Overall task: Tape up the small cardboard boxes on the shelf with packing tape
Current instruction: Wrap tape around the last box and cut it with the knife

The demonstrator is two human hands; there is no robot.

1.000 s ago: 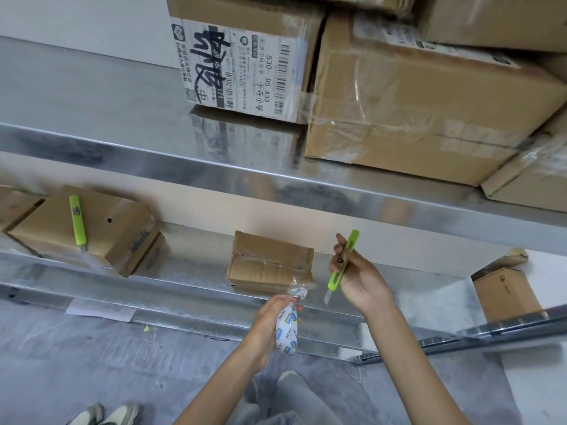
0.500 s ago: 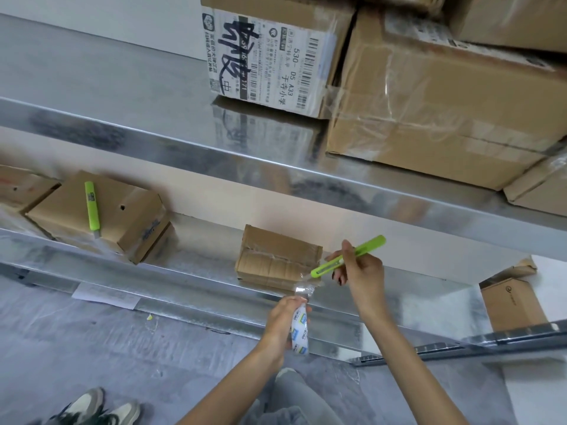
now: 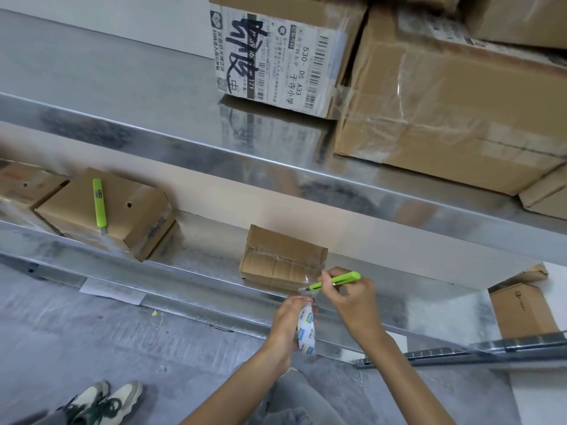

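A small cardboard box [image 3: 283, 257] wrapped in clear tape sits near the front edge of the lower metal shelf [image 3: 196, 271]. My left hand [image 3: 287, 320] grips a roll of packing tape [image 3: 306, 332] just below the box, with a clear strip stretched up to the box's front right corner. My right hand [image 3: 349, 297] holds a green utility knife [image 3: 336, 280] level, its blade tip at the stretched tape between roll and box.
A second green knife [image 3: 100, 207] lies on another small box [image 3: 104, 213] at the left of the lower shelf. Large taped boxes [image 3: 445, 99] fill the upper shelf. A brown box [image 3: 521, 311] stands low right. Someone's shoes [image 3: 104, 400] are on the floor.
My right hand has turned the knife from upright to level and brought its blade down to the tape strip. The left hand keeps hold of the roll. The view has shifted left and closer.
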